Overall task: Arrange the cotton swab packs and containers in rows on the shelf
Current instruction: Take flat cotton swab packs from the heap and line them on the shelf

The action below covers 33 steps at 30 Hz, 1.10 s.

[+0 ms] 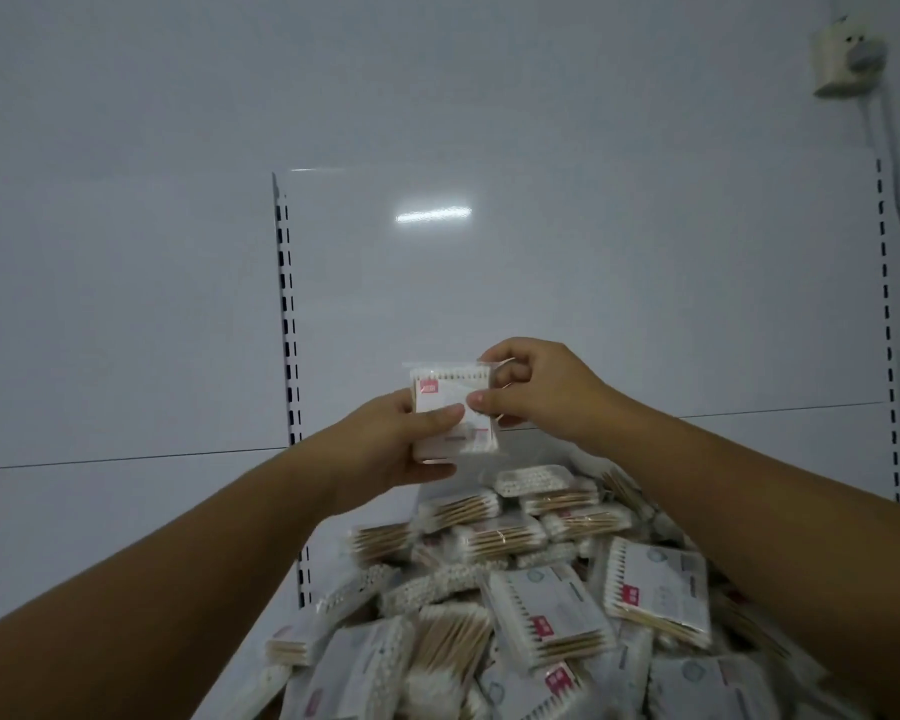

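Observation:
Both hands hold up a small stack of cotton swab packs [453, 407] in front of the white back panel, above the shelf. My left hand [401, 449] grips the stack from below and the left side, thumb across its front. My right hand [536, 392] pinches the stack's upper right corner and right edge. The packs are clear plastic with white labels and a red mark. Below lies a loose heap of several more swab packs [541, 605], wooden sticks and white tips showing, spread over the shelf [281, 610].
A slotted white upright [289, 356] runs down the left of the bay and another [887, 330] down the right. A wall socket with a plug [848, 59] and its cable hang at the top right. White wall panels fill the left side.

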Motion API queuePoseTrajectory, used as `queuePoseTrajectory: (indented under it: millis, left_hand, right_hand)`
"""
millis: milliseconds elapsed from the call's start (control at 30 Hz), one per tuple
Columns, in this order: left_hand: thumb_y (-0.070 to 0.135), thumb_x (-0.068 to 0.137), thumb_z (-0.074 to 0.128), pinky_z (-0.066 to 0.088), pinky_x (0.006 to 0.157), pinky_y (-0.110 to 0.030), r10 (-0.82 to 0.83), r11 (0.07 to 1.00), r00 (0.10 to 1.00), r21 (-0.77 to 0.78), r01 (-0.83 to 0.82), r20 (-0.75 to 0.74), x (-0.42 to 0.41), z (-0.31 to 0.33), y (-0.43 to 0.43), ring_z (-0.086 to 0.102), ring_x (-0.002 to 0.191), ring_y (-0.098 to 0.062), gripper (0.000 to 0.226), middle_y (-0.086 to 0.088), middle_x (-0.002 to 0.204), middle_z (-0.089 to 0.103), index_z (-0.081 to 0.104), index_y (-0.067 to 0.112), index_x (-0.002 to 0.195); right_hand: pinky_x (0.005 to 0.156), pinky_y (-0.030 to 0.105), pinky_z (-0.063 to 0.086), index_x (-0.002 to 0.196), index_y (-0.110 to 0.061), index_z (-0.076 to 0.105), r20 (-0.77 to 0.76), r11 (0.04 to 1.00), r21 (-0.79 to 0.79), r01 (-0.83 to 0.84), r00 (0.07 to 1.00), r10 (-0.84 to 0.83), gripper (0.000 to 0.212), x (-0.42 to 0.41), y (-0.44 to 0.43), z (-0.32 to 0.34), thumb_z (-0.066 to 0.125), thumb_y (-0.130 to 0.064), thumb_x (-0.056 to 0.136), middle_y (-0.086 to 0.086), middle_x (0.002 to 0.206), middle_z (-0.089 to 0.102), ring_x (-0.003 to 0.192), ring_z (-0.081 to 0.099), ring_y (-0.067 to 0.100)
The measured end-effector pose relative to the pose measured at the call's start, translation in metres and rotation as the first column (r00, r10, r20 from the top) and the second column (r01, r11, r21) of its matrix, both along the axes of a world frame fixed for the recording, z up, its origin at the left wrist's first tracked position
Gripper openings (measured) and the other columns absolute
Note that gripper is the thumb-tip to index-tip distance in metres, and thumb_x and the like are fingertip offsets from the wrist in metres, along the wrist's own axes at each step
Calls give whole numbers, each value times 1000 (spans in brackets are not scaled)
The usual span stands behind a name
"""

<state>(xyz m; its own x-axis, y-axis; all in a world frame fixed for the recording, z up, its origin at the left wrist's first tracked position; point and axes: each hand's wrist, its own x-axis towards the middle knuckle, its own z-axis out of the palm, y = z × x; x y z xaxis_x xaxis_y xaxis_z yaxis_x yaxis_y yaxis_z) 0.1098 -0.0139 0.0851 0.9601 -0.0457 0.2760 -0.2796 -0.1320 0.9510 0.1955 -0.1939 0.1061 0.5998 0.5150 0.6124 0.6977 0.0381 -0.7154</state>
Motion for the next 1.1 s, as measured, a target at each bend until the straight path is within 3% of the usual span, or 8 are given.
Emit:
queuePoseTrajectory:
  millis: [100, 167, 300, 433, 633, 833, 933, 1100]
  left_hand:
    - [13, 89, 64, 57, 66, -27, 126, 992, 989, -39, -124, 82, 5, -2, 3, 72, 91, -20, 25, -7, 103, 74, 63, 14, 114]
    - [11, 88, 66, 57, 61, -26, 191, 978, 977, -105, -181, 97, 6, -4, 17, 73, 83, -18, 25, -7, 99, 74, 63, 11, 113]
    - [11, 89, 65, 56, 56, -26, 185, 970, 981, -168, -173, 56, 5, -9, 40, 74, 79, -18, 24, -5, 93, 76, 61, 13, 112]
    - [11, 90, 63, 56, 51, -26, 207, 951, 978, -240, -195, 25, 6, -13, 44, 73, 71, -18, 20, -6, 85, 76, 60, 11, 110]
    - [13, 92, 60, 58, 55, -30, 144, 970, 989, -202, -135, 28, 1, -13, 53, 74, 80, -24, 24, -8, 90, 76, 59, 12, 116]
    - [43, 89, 55, 59, 64, -34, -132, 969, 990, -217, 116, -59, -5, -23, 41, 71, 95, -29, 44, -14, 107, 72, 57, 16, 123]
    - [23, 82, 67, 60, 69, -33, -94, 979, 995, -181, 96, 21, -5, -23, 44, 72, 93, -25, 39, -13, 105, 73, 58, 14, 119]
    - [9, 85, 65, 60, 65, -32, 157, 956, 986, -258, -136, 60, -12, -26, 80, 73, 89, -27, 32, -14, 99, 74, 57, 8, 116]
  right_hand:
    - [74, 27, 55, 132, -23, 45, 100, 963, -233, 139, 988, -118, 59, -7, 0, -4, 73, -36, 81, -10, 101, 68, 88, 66, 11]
    - [88, 26, 46, 144, -29, 33, 363, 750, -527, 400, 904, -227, 77, -3, -11, -9, 69, -52, 80, -7, 128, 54, 110, 55, 11]
    - [86, 28, 42, 119, -32, 60, 611, 421, -665, 617, 774, -169, 44, 1, -25, -28, 71, -45, 79, -10, 123, 57, 110, 51, 11]
    - [79, 33, 46, 109, -15, 66, 609, 604, -453, 655, 723, -327, 24, 3, -19, -21, 55, -30, 94, 2, 107, 66, 93, 58, 18]
    - [57, 20, 49, 105, -5, 67, -54, 945, -247, 215, 971, -235, 30, -8, -14, 2, 43, -22, 102, 3, 82, 69, 68, 59, 10]
    - [59, 26, 57, 89, -10, 66, -10, 976, -179, 124, 992, -128, 16, -20, 25, -8, 59, -24, 94, 2, 73, 71, 66, 66, 13]
    - [67, 33, 60, 84, -11, 62, -27, 988, -104, 112, 993, -116, 21, -19, 44, -14, 59, -29, 94, 3, 76, 70, 73, 68, 17]
    - [73, 17, 44, 108, -30, 62, 377, 740, -559, 374, 910, -175, 22, -3, 31, -30, 62, -40, 89, -13, 108, 58, 94, 56, 3]
